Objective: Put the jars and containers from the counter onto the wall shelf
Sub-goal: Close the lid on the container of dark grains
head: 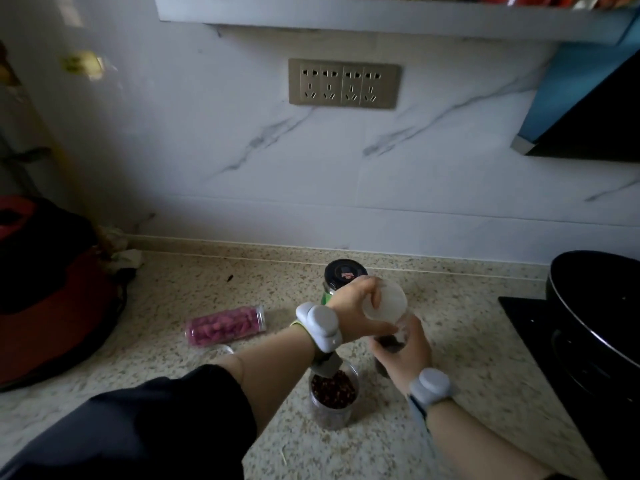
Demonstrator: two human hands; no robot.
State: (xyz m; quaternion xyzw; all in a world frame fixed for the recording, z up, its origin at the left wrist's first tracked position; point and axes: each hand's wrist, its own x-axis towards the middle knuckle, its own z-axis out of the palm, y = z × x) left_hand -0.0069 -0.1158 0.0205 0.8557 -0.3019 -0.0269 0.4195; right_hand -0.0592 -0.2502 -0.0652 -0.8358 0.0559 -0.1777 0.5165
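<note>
My left hand [360, 308] grips the white lid [389, 303] of a clear jar with dark contents [391, 341], and my right hand [405, 355] holds that jar's body from below. Behind them a black-lidded jar with a green label [343, 273] stands on the speckled counter [207, 382]. An open clear jar of dark red beans [333, 396] stands just under my left wrist. A clear tube of pink pieces [225, 326] lies on its side to the left. The white wall shelf [381, 15] runs along the top edge, with items on it barely visible.
A black pan [595, 306] sits on a dark cooktop [540, 327] at the right. A red and black bag [52, 289] fills the counter's left end. A socket panel [344, 84] is on the marble wall, and a range hood [585, 109] hangs upper right.
</note>
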